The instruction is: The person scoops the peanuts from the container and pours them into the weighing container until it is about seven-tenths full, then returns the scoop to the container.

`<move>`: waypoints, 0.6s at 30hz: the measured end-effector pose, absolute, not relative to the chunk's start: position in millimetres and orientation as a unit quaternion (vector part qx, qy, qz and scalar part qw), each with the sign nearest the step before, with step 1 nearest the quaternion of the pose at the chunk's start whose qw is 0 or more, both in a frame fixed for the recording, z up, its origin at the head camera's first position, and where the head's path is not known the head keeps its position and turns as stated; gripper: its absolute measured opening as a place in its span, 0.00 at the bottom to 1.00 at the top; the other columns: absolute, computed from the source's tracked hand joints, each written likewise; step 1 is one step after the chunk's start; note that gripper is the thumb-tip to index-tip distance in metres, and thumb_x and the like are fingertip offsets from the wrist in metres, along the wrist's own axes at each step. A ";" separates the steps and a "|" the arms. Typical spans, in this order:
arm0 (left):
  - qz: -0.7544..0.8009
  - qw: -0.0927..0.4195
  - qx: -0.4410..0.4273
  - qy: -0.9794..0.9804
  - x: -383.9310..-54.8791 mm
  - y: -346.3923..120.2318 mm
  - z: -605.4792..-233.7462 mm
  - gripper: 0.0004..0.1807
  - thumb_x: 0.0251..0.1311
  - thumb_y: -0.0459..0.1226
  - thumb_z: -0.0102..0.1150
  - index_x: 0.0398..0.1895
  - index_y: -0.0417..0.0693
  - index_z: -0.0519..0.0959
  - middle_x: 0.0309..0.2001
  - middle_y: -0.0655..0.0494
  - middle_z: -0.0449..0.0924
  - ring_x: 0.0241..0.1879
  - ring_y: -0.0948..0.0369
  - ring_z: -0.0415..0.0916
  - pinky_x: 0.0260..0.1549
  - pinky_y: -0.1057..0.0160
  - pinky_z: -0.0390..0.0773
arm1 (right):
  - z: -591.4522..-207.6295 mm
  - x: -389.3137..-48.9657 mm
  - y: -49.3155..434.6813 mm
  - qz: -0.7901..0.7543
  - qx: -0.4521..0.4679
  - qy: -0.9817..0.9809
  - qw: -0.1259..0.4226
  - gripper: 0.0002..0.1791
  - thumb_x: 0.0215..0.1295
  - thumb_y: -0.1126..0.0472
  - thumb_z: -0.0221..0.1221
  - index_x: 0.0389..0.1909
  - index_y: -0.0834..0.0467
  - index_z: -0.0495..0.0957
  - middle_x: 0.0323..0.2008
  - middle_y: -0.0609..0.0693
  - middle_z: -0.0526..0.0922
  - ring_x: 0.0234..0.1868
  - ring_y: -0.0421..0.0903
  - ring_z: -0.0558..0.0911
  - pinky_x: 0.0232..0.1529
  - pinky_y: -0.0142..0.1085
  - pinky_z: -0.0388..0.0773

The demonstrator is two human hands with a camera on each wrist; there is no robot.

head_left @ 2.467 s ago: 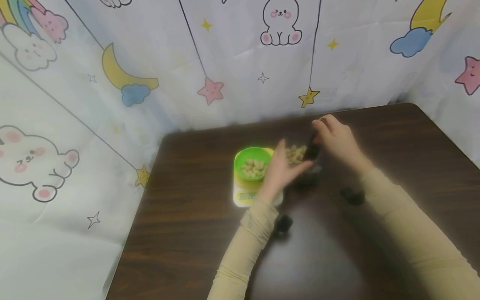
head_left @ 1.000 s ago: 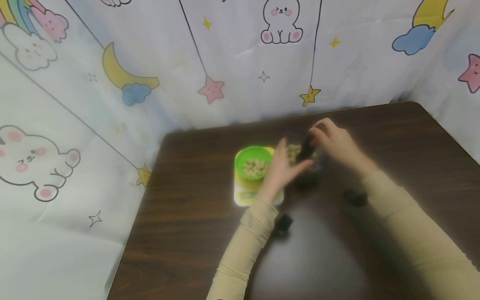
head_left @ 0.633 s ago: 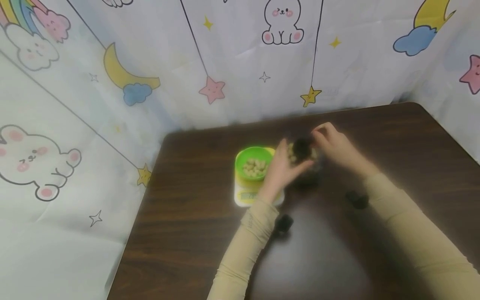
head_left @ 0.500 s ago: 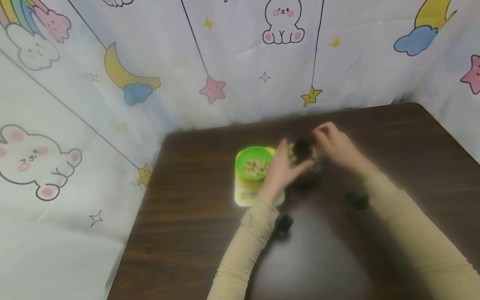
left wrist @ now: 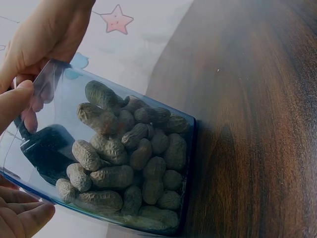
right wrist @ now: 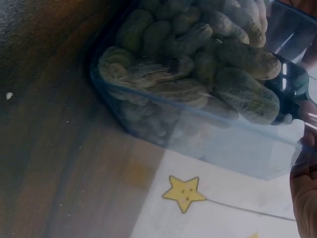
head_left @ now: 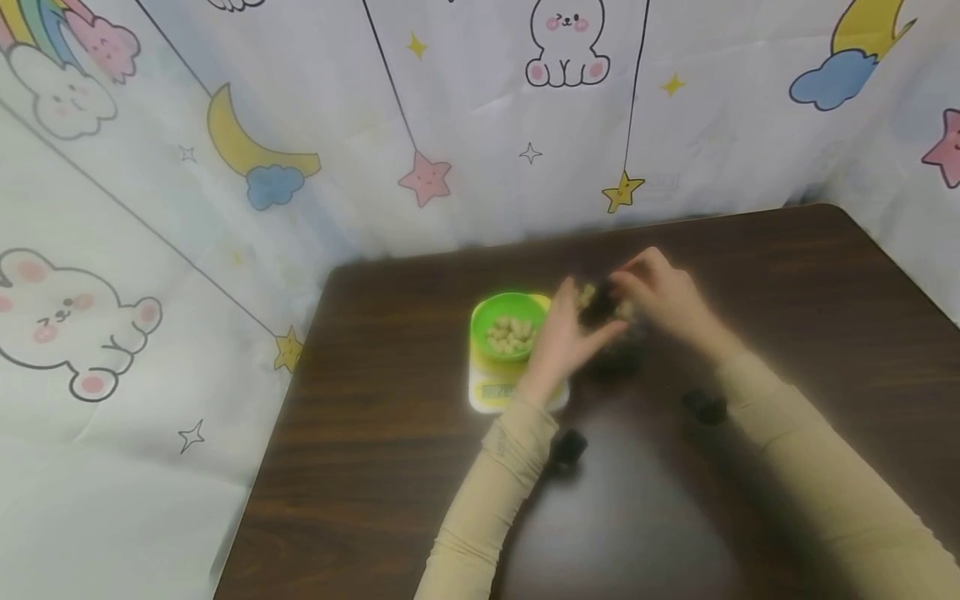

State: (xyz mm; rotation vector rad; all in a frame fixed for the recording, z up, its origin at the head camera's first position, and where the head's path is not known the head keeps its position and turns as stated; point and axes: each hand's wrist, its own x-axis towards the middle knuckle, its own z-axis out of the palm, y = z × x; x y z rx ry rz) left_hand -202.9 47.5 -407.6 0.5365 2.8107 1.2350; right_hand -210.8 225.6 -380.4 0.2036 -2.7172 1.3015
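In the head view my left hand (head_left: 561,342) holds the near-left side of a clear plastic container (left wrist: 72,96), thumb and fingers spread along its walls. Unshelled peanuts (left wrist: 114,176) fill much of it. My right hand (head_left: 663,296) grips the handle of a black scoop (left wrist: 49,148) reaching into the container; its blade lies beside the peanuts in the left wrist view. The right wrist view also shows the scoop (right wrist: 290,84) against peanuts. Left of my left hand, a green bowl (head_left: 480,321) with peanuts (head_left: 512,335) sits on a yellow-and-white kitchen scale (head_left: 480,400).
Everything stands on a dark wooden table (head_left: 375,417), its far edge close to a white curtain (head_left: 480,217) printed with cartoons. A black camera (head_left: 567,447) is at my left wrist, another camera (head_left: 705,407) at my right. A tiny pale crumb (right wrist: 9,95) lies on the table.
The right hand has shifted slightly down and left, and the scoop has turned and tilted inside the container. My left hand, the bowl and the scale stay where they were.
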 end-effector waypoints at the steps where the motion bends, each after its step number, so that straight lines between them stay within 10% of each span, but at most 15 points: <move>1: 0.396 0.012 0.172 0.902 -202.9 47.6 -407.6 0.58 0.48 0.63 0.59 0.74 0.47 0.41 0.74 0.47 0.44 0.72 0.54 0.49 0.71 0.55 0.55 | -382.4 -211.2 227.2 0.429 0.069 -0.898 0.065 0.21 0.63 0.37 0.49 0.45 0.48 0.69 0.37 0.51 0.87 0.32 0.48 0.85 0.32 0.34 0.80; 18: 0.386 -0.017 0.190 0.903 -207.9 48.7 -410.7 0.55 0.48 0.61 0.62 0.73 0.47 0.46 0.73 0.47 0.51 0.70 0.54 0.57 0.68 0.57 0.61 | -383.6 -210.2 227.2 0.374 0.070 -0.919 0.103 0.19 0.71 0.49 0.42 0.51 0.59 0.66 0.29 0.61 0.78 0.24 0.53 0.77 0.25 0.43 0.74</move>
